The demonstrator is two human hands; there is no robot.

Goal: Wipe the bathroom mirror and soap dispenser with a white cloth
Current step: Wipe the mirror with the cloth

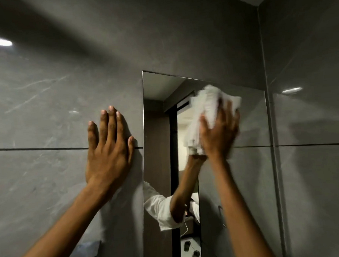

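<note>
Two bare forearms rise from the bottom edge, nearest the lens. Left hand flat on the grey wall tile, fingers spread and straight, holding nothing; it sits just beside the mirror's left edge, thumb close to it, apparently bracing. Right hand pressed against the mirror, fingers curled over a bunched white cloth, which sticks out above and to the left of the palm. Cloth and hand are motion-blurred, so a wiping stroke looks to be under way, high on the glass near the top edge.

Step in hand, as I judge it: the mirror wipe, upper portion. Lower glass is probably not yet covered.

Soap dispenser not identifiable in view; a dark fixture at bottom left is too dim to name.

Next move likely calls for working the cloth downward in overlapping passes with steady pressure, then finding the dispenser below.
</note>
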